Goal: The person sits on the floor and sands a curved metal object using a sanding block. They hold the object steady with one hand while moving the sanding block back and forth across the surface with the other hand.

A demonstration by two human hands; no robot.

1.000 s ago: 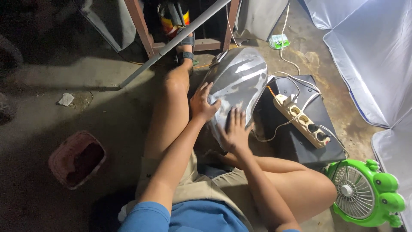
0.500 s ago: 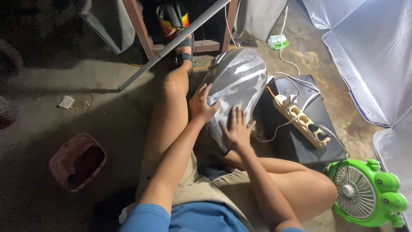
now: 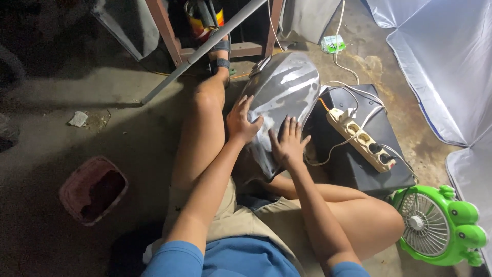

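Both palms flat with fingers spread on the grey panel (image 3: 284,97) leaning between the knees, left hand (image 3: 242,123) at its 9 o'clock edge, right hand (image 3: 288,145) at 6 o'clock; better to press evenly, away from the power strip (image 3: 361,138) at 3 o'clock.

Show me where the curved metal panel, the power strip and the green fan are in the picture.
curved metal panel (image 3: 287,90), head view, on its shiny upper face.
power strip (image 3: 362,139), head view, on the middle of its body.
green fan (image 3: 423,225), head view, on its round grille.
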